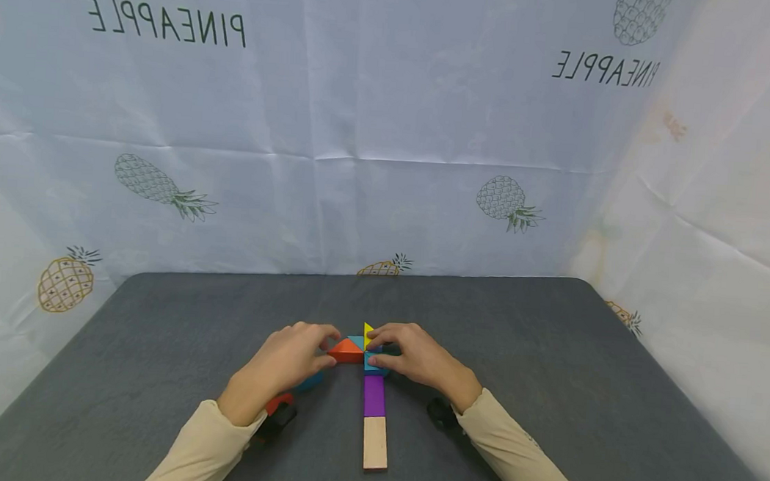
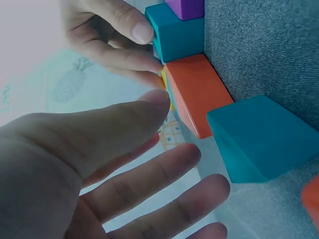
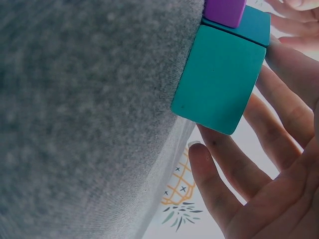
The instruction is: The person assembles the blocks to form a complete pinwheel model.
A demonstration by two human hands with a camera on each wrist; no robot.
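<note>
My left hand (image 1: 292,356) is beside an orange triangular block (image 1: 346,351); its thumb and fingers are spread around air in the left wrist view. My right hand (image 1: 418,354) has its thumb on top of a blue block (image 2: 184,40) and its fingertips at the far side, against a yellow triangular block (image 1: 367,333). On the right side of the row, a teal block (image 3: 219,79) stands beside the right hand's fingers. A purple block (image 1: 374,396) and a plain wooden block (image 1: 375,444) continue the row toward me.
Below the left hand lies a loose blue block (image 2: 264,137), and a red piece (image 1: 279,403) is partly hidden by the left wrist. The dark grey table (image 1: 519,315) ends at a white curtain (image 1: 399,124) printed with pineapples.
</note>
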